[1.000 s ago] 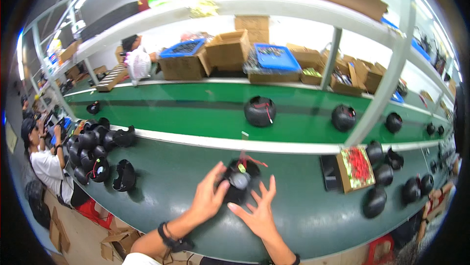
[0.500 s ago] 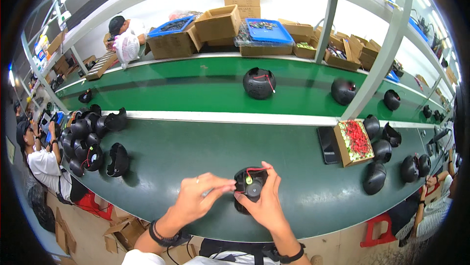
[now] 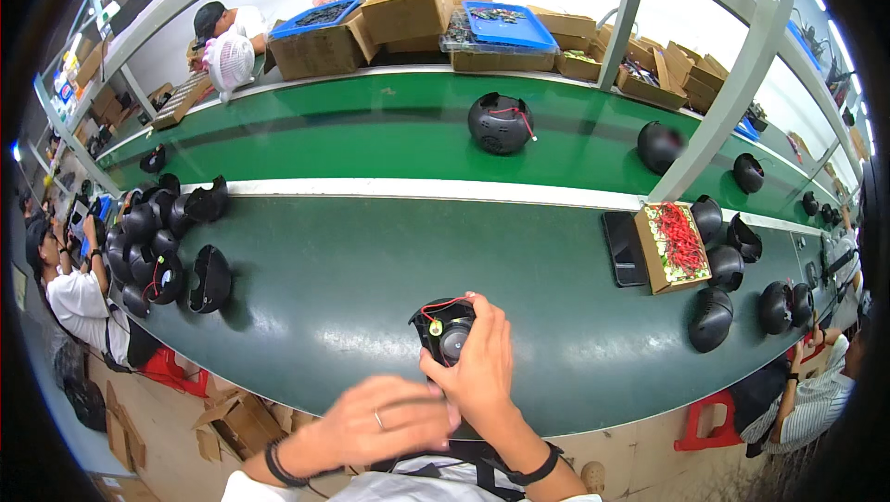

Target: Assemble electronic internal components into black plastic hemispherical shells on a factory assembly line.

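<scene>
My right hand (image 3: 480, 354) is closed round a black rounded plastic shell (image 3: 425, 324), tilted above the green table. Inside the shell sit a dark round speaker (image 3: 453, 339) and a small yellow-green piece (image 3: 436, 327), with a thin red wire (image 3: 449, 304) curving along the top to my fingertips. My left hand (image 3: 389, 419), a ring on one finger, is below the shell, close to my right wrist. Its fingers are smeared by motion, so whether they hold anything is unclear.
A box of red wires (image 3: 680, 241) stands at the right beside a black phone (image 3: 625, 249). Black shells lie piled at the left (image 3: 139, 224) and right (image 3: 712, 318). Beyond a white rail, a green conveyor (image 3: 371, 131) carries a shell (image 3: 501, 124). Other people work at both sides.
My left hand has come away from the shell, down toward my right wrist. My right hand still grips the shell, now slightly further left in the picture. The whole view has shifted a little.
</scene>
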